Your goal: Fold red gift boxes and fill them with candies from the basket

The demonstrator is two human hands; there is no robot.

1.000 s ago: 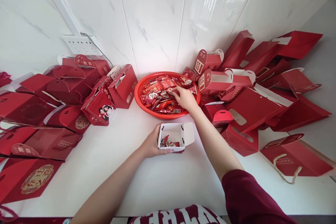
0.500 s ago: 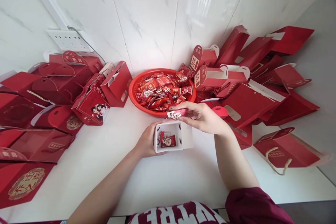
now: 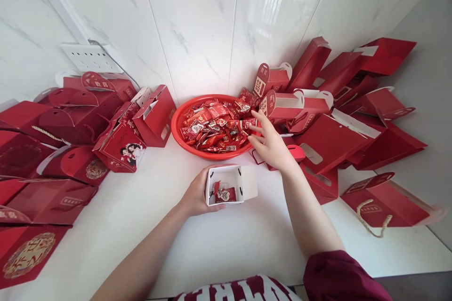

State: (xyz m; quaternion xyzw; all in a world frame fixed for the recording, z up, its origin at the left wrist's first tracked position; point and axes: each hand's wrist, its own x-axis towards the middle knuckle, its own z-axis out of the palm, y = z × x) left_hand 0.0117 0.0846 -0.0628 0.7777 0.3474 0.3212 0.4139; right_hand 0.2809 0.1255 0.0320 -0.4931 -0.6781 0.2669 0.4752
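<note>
My left hand (image 3: 197,194) is wrapped round the left side of a small gift box (image 3: 224,171), its white inside facing up and a flap out to the right. At the bottom of the box lie a red wrapped candy (image 3: 226,195) and a smaller red piece (image 3: 216,187). My right hand (image 3: 267,143) is over the right rim of a red plastic basket (image 3: 176,138), fingers spread, with nothing visible in them. Red candy packets (image 3: 219,124) fill the basket; some near the right rim are hidden by my fingers.
Red gift boxes (image 3: 77,117) crowd the left side of the white table (image 3: 141,225). More red boxes and bags (image 3: 339,138) stand close by on the right, one with a rope handle (image 3: 374,225). A tiled wall (image 3: 197,33) with a socket strip (image 3: 90,58) is behind.
My right hand has moved up and away from above the box to the basket's right rim. The candy packet it held is no longer in its fingers. My left hand still holds the box.
</note>
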